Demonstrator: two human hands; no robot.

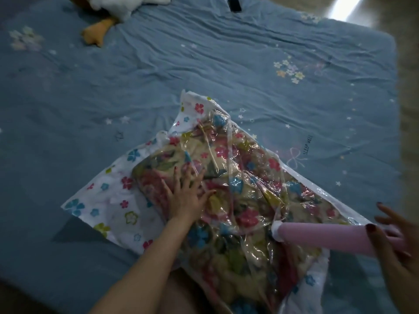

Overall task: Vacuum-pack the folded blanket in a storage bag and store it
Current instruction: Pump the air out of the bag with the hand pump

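Observation:
A clear storage bag point(106, 196) printed with small flowers lies on the blue bed sheet point(204, 64). Inside it is the folded floral blanket point(240, 200), with the plastic crinkled tightly over it. My left hand point(187, 191) presses flat on the blanket through the plastic, fingers spread. A pink cylindrical pump point(335, 237) has its white tip against the bag near the bag's right edge. My right hand point(394, 241) holds the pump's near end, thumb on top and the other fingers stretched out behind it.
A white and orange plush toy point(108, 12) lies at the bed's far left. A black phone point(234, 4) rests at the far edge. The bed's right edge point(396, 109) drops to a pale floor. Wrinkled sheet stretches beyond the bag.

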